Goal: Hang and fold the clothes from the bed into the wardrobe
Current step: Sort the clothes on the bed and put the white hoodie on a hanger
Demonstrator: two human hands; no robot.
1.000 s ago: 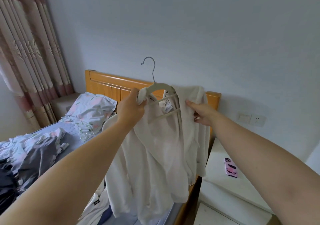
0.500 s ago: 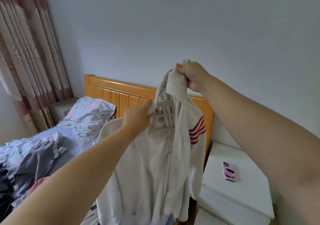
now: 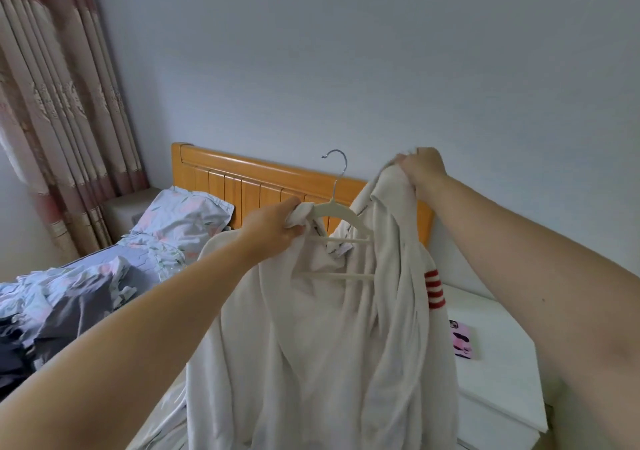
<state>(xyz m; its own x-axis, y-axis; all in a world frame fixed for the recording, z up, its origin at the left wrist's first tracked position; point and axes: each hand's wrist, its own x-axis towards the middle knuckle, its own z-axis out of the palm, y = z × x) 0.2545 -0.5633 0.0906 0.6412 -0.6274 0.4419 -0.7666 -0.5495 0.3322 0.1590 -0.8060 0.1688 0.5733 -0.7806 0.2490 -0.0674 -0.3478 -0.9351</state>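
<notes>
White jacket point(image 3: 311, 345) held up on a hanger point(image 3: 333, 205) above the bed point(image 3: 104, 276).

The left hand point(image 3: 273, 228) has its fingers clamped round the hanger's left shoulder and a bunch of the jacket's cloth. The right hand point(image 3: 420, 169), higher and to the right, pinches the jacket's other shoulder, raised above the hanger's right end. The jacket hangs in the air before the wooden headboard point(image 3: 242, 176), red stripes on one sleeve. A pink phone point(image 3: 464, 340) lies on the white nightstand point(image 3: 502, 380).

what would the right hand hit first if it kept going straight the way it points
Probably the bare wall above the headboard. The right hand, gripping the white garment, points up and away; the hanger hook seems below that line, though depth is unclear.
</notes>
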